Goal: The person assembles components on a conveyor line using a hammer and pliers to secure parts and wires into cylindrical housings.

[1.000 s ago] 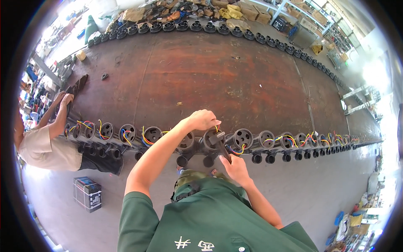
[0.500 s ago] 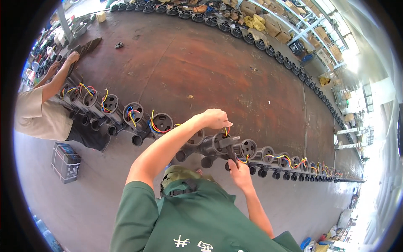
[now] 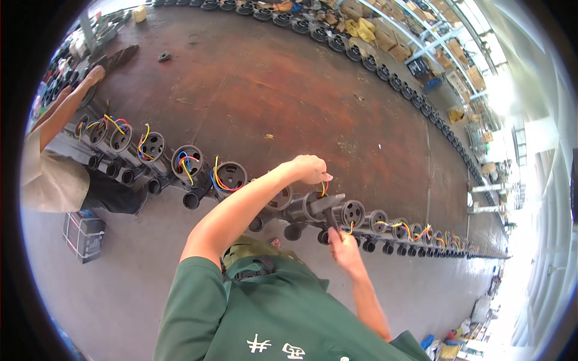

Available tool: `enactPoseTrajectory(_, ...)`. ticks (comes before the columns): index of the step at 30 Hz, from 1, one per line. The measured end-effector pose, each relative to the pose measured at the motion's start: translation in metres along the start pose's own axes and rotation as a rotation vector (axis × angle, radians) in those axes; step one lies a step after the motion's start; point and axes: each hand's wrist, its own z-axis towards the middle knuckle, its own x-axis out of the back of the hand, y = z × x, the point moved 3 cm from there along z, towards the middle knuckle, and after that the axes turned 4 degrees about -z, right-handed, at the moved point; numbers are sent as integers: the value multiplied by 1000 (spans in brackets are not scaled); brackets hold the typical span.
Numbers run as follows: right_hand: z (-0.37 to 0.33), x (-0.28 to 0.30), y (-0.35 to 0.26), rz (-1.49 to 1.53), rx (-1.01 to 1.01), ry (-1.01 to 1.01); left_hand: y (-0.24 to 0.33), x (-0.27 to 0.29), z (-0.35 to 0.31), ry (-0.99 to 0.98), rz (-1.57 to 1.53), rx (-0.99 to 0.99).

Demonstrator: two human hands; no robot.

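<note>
A worker in a green shirt bends over a long row of grey pump motor housings (image 3: pixel 352 213) lined up along the near edge of a wide rust-brown workbench (image 3: pixel 271 90), each housing trailing red, yellow and blue lead wires. The left hand (image 3: pixel 310 169) is pinched shut on the coloured wires (image 3: pixel 324 188) of one housing, lifting them up and away from its round end face. The right hand (image 3: pixel 344 248), nearer the body and slightly to the right, is clenched around the handle of a small hammer (image 3: pixel 328 207), whose dark head sits just below the left hand, at or almost at the rim of the housing; whether the head touches the metal cannot be told from this bent wide view. The hammer's long axis runs from the right fist up and leftward to the far side, so the head lies between the two hands, with the gathered wires directly above it. The housing being worked lies just left of the hammer head, its open face turned toward the bench. To the far left another person's arm (image 3: pixel 66 114) rests beside more housings in the same row, and a small dark crate (image 3: pixel 83 236) stands on the concrete floor near that person.
</note>
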Motion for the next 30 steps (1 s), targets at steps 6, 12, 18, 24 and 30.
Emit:
enactPoseTrajectory(6,-27,8,-30,140,154,179,-3,9,1,-21,-25,10)
enactPoseTrajectory(12,-1,-6,-1,-200,75,173,11,11,4,-51,135,3)
enactPoseTrajectory(18,-25,5,-36,160,221,182,15,12,6,-76,115,72)
enactPoseTrajectory(24,16,-6,17,-170,208,163,17,13,8,-34,51,145)
enactPoseTrajectory(30,-10,47,-16,-168,317,23,23,10,-8,145,-20,224)
